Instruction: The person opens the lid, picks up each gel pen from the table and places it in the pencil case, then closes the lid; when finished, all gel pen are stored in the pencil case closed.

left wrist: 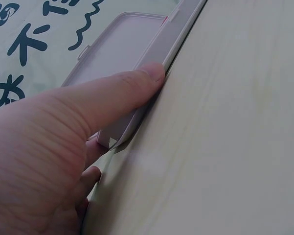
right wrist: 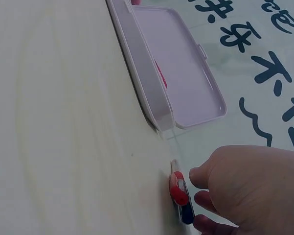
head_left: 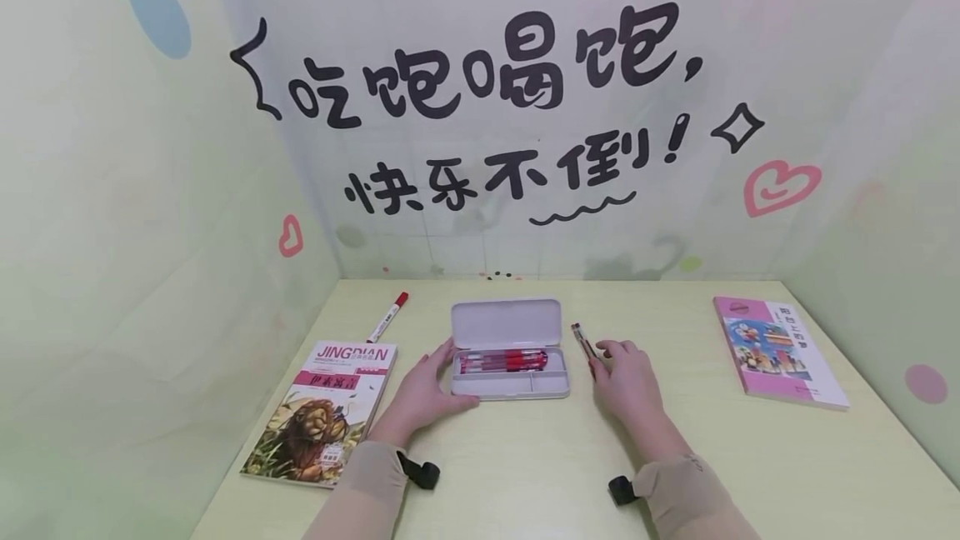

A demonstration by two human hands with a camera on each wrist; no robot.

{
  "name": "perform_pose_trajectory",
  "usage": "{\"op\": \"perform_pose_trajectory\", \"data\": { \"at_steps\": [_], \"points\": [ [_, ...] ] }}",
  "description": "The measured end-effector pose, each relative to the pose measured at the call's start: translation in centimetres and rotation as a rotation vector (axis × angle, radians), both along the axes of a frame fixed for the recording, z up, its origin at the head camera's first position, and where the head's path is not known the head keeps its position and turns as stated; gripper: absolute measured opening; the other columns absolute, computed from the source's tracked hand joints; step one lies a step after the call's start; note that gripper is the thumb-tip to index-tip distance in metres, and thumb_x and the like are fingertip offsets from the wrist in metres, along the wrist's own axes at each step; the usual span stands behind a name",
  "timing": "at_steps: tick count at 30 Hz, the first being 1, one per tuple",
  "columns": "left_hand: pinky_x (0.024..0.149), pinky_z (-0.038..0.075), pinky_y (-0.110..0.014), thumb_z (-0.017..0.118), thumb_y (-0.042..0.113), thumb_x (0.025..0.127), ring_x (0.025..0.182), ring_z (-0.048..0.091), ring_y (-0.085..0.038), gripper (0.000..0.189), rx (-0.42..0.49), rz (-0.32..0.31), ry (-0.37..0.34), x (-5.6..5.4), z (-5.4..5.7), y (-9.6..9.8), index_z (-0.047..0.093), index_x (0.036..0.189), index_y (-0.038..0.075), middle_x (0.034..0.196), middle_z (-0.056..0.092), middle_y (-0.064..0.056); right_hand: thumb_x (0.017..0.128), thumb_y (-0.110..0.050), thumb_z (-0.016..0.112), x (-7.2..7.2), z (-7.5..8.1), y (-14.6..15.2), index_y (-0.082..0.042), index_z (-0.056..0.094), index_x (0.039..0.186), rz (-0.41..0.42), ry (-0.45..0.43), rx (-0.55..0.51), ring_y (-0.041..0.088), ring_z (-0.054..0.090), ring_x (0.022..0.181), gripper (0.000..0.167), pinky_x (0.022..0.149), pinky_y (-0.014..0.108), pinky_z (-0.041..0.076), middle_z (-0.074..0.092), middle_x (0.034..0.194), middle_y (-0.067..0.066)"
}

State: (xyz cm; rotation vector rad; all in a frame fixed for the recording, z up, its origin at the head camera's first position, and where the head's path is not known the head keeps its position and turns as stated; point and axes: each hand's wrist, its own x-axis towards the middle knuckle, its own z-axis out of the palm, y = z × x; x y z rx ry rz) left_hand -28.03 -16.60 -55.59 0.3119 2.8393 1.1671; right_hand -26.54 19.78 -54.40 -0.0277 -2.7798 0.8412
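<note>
A white pencil case [head_left: 506, 322] lies with its lid folded back, and several red pens [head_left: 502, 361] sit in its long rear compartment. My left hand [head_left: 426, 390] grips the case's left end, its thumb [left wrist: 147, 76] along the front wall and the other fingers behind the end. Just right of the case, my right hand [head_left: 628, 377] holds a small bunch of pens [head_left: 585, 342] by their near ends. In the right wrist view, a red end and a dark end of these pens [right wrist: 178, 188] show close to the table, right beside the curled fingertips.
At the left lies a book with a lion on its cover [head_left: 322, 415]. Behind it is a white marker with a red cap [head_left: 388, 317]. A pink and white book [head_left: 776, 348] lies at the right. A printed cloth wall [head_left: 487, 248] rises along the table's back edge.
</note>
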Motion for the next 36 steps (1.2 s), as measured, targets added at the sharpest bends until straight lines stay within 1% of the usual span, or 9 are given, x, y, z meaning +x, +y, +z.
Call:
{"op": "perform_pose_trajectory", "data": {
  "at_steps": [5,9,14,21,30,36],
  "points": [
    [0.136,0.026,-0.071,0.100,0.052,0.073,0.165,0.034,-0.051,0.125,0.002,0.001,-0.007,0.0,0.1,-0.1,0.031,0.175,0.032,0.178,0.042,-0.006,0.106,-0.017,0.067,0.1,-0.1,0.1,0.000,0.070,0.138,-0.014,-0.035,-0.008,0.048,0.064,0.120,0.036,0.100,0.063,0.058,0.070,0.131,0.026],
    [0.137,0.025,-0.069,0.101,0.051,0.073,0.166,0.033,-0.050,0.124,0.006,0.002,-0.011,0.1,0.2,0.0,0.031,0.175,0.033,0.178,0.042,-0.005,0.106,-0.017,0.066,0.2,0.0,0.1,0.000,0.070,0.138,-0.028,-0.056,0.000,0.048,0.065,0.120,0.037,0.100,0.063,0.058,0.070,0.131,0.027],
    [0.137,0.025,-0.069,0.101,0.051,0.074,0.165,0.035,-0.049,0.125,0.017,-0.006,0.005,0.1,0.2,0.0,0.031,0.175,0.031,0.177,0.043,-0.007,0.105,-0.017,0.065,0.1,0.1,0.4,0.004,0.070,0.137,-0.044,-0.081,0.024,0.046,0.068,0.112,0.039,0.097,0.063,0.060,0.071,0.126,0.029],
    [0.137,0.025,-0.070,0.100,0.051,0.074,0.166,0.032,-0.051,0.124,0.024,0.003,-0.009,0.0,0.2,0.0,0.031,0.175,0.032,0.178,0.042,-0.007,0.105,-0.018,0.062,0.2,0.0,0.9,0.008,0.073,0.126,-0.073,-0.095,0.074,0.042,0.069,0.099,0.036,0.089,0.059,0.062,0.073,0.113,0.028],
    [0.138,0.025,-0.068,0.100,0.052,0.075,0.166,0.034,-0.048,0.123,0.025,-0.001,-0.008,0.0,0.1,-0.1,0.031,0.175,0.032,0.178,0.043,-0.006,0.103,-0.017,0.060,0.2,0.0,1.0,0.008,0.074,0.123,-0.089,-0.100,0.058,0.041,0.070,0.097,0.036,0.088,0.059,0.063,0.073,0.113,0.029],
    [0.138,0.025,-0.068,0.101,0.051,0.074,0.166,0.034,-0.048,0.124,0.019,-0.004,-0.008,0.1,0.1,0.0,0.031,0.175,0.033,0.178,0.042,-0.006,0.104,-0.018,0.059,0.2,0.1,1.1,0.008,0.073,0.127,-0.116,-0.100,0.026,0.039,0.069,0.097,0.037,0.085,0.057,0.063,0.071,0.116,0.028]
  ]
}}
